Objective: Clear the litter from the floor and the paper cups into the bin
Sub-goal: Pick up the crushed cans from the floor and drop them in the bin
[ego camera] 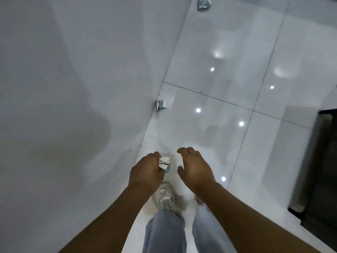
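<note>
Pinched in your left hand, low centre of frame: one crumpled paper scrap. Your right hand hangs beside it, fingers loose, holding nothing. Keep the pinch firm while you walk on. Mid-frame, a second scrap lies against the wall; top edge, a third. No bin or cup shows.

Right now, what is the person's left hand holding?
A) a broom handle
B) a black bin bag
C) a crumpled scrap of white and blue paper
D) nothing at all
C: the left hand pinches a crumpled white and blue paper scrap above the tiled floor, while the right hand beside it is open and holds nothing.
</note>
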